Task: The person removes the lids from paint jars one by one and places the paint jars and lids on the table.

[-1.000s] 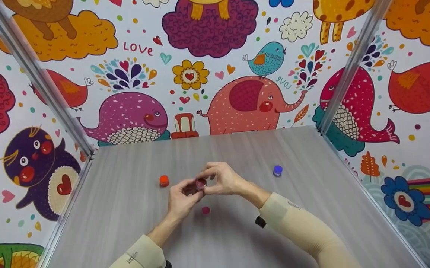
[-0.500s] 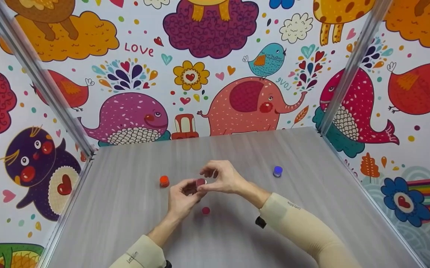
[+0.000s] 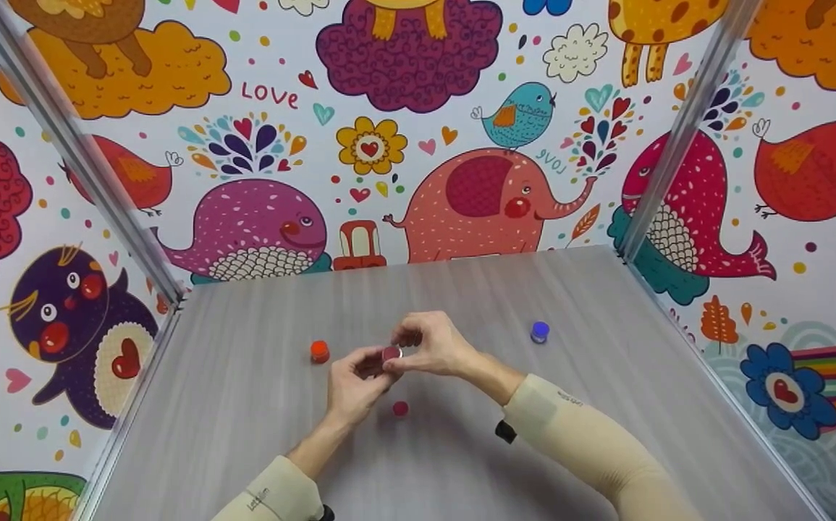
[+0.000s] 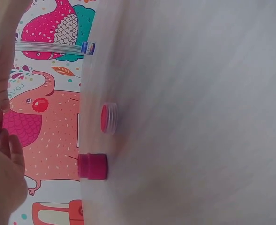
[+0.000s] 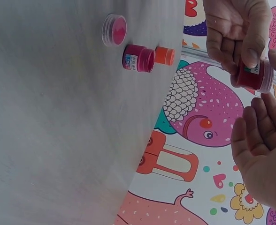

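Note:
My left hand (image 3: 356,387) grips a small jar of dark red paint (image 5: 247,77), its thumb on the label in the right wrist view. My right hand (image 3: 438,347) is at the jar's clear-rimmed lid (image 5: 268,78), pinching it with the thumb on one side and curled fingers near the other. The jar is tilted, lid end toward the right hand, above the table. In the left wrist view, the dark red jar is mostly cut off at the left edge. Below the hands stands an open magenta paint jar (image 5: 138,58), hidden in the head view. Near it lies a loose lid (image 3: 400,409).
An orange-red jar (image 3: 320,352) stands left of the hands on the grey wood-grain table (image 3: 244,434). A blue jar (image 3: 540,332) stands to the right. Printed walls (image 3: 367,195) with metal corner posts (image 3: 660,174) enclose the back and sides.
The right hand's fingers came off the lid rim and lifted, then curled back closer to it. The left hand and the dark red jar stay nearly in place.

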Demonstrator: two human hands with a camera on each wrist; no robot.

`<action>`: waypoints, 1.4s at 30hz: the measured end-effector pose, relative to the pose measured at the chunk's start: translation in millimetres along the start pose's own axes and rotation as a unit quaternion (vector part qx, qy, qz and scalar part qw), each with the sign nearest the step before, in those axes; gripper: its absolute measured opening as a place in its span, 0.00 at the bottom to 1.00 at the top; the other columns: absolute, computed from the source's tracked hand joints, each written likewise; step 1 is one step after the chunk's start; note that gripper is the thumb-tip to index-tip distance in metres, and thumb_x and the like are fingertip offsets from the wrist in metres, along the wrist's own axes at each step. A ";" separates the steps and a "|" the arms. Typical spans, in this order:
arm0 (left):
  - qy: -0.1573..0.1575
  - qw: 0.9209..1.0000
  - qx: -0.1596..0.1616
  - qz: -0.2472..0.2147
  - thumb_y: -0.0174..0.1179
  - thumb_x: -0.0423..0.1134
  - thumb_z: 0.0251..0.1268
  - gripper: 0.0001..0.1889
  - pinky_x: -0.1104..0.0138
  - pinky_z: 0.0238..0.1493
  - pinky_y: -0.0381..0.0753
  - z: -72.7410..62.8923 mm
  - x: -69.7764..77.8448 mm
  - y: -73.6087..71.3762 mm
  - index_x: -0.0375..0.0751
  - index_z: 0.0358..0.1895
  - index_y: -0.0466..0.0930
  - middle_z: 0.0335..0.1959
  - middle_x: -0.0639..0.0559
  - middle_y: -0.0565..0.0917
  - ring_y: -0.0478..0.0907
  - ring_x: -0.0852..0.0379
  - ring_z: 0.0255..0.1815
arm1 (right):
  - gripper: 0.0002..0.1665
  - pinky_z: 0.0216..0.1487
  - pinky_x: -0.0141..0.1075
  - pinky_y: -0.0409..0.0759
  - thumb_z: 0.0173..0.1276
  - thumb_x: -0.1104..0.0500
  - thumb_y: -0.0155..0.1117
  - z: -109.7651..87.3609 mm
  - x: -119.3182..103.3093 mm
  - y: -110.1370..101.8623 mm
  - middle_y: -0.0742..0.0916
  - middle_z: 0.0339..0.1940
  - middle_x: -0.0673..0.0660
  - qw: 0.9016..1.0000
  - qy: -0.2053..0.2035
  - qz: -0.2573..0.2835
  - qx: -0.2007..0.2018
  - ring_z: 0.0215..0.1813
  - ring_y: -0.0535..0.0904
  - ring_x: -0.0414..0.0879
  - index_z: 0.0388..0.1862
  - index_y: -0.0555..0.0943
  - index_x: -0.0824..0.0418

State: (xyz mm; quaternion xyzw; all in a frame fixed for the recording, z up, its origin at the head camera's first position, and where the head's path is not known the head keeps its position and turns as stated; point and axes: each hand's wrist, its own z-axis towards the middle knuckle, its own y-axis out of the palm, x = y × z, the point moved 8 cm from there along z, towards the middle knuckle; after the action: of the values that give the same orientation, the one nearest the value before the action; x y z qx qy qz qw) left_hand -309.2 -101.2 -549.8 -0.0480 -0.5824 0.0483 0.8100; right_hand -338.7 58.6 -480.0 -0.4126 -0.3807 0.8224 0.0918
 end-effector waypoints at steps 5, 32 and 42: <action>0.004 1.000 -0.003 -0.011 0.82 0.27 0.61 0.15 0.70 0.48 0.92 0.1 0.2 0.6 0.40 0.50 0.94 0.46 0.40 0.96 0.92 0.62 0.44 | 0.14 0.49 0.40 0.93 0.67 0.54 0.87 0.0 -4.6 0.6 0.94 0.41 0.56 1.000 -0.019 0.003 -0.012 0.43 0.90 0.46 0.46 0.93 0.58; 0.005 1.000 -0.011 -0.017 0.82 0.29 0.62 0.16 0.68 0.47 0.92 1.2 0.1 1.2 0.39 0.52 0.94 0.47 0.39 0.96 0.92 0.62 0.44 | 0.19 0.53 0.39 0.92 0.63 0.60 0.80 2.5 -10.2 0.7 0.94 0.46 0.55 0.997 -0.067 0.008 -0.039 0.47 0.90 0.48 0.53 0.94 0.58; 0.004 1.000 -0.001 -0.024 0.84 0.28 0.59 0.16 0.70 0.36 0.91 2.8 1.7 0.1 0.38 0.50 0.93 0.44 0.38 0.95 0.91 0.62 0.40 | 0.23 0.52 0.55 0.93 0.67 0.49 0.85 -1.3 1.1 -3.4 0.94 0.47 0.57 0.999 -0.012 0.032 -0.017 0.48 0.89 0.50 0.55 0.91 0.58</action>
State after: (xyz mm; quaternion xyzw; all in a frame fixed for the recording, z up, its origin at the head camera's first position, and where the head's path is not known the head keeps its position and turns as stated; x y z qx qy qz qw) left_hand -311.4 -100.8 -547.3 -0.0346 -0.5799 0.0280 0.8135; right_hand -339.0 62.2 -478.8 -0.4163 -0.3824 0.8232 0.0540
